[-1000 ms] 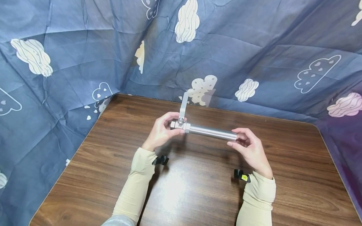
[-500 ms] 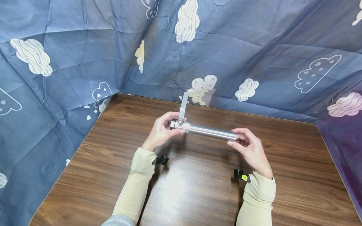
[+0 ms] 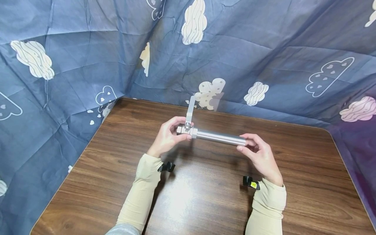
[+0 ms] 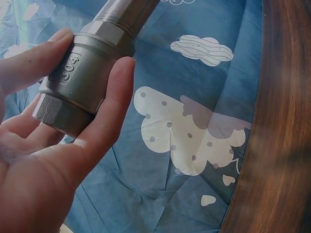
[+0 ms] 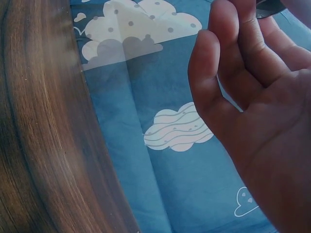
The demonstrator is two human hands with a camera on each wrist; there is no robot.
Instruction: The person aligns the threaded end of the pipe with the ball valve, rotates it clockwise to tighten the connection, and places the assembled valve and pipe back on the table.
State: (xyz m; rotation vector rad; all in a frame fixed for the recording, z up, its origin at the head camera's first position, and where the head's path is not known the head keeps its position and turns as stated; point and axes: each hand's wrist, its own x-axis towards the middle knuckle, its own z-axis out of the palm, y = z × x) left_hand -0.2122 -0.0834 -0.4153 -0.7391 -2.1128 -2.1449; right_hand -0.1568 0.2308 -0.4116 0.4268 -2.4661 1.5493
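Note:
A steel ball valve [image 3: 194, 132] is joined to a shiny metal pipe [image 3: 218, 137], held roughly level above the table. Its flat lever handle [image 3: 191, 108] points away from me, crosswise to the pipe. My left hand [image 3: 165, 138] grips the valve body between thumb and fingers. The left wrist view shows a raised "304" on the valve body [image 4: 80, 77] and a hexagonal end below it. At the pipe's other end, my right hand [image 3: 261, 155] pinches the tip with thumb and fingers. Only a sliver of the pipe end [image 5: 270, 8] shows in the right wrist view.
Beneath both hands lies a dark wood-grain table [image 3: 205, 195] with a bright glare patch. Blue cloth [image 3: 249, 49] printed with clouds hangs along its back and sides. Black wrist mounts [image 3: 168, 167] show near the cuffs.
The right thumb has shifted up slightly against the pipe's end. The left hand, valve and lever keep their places.

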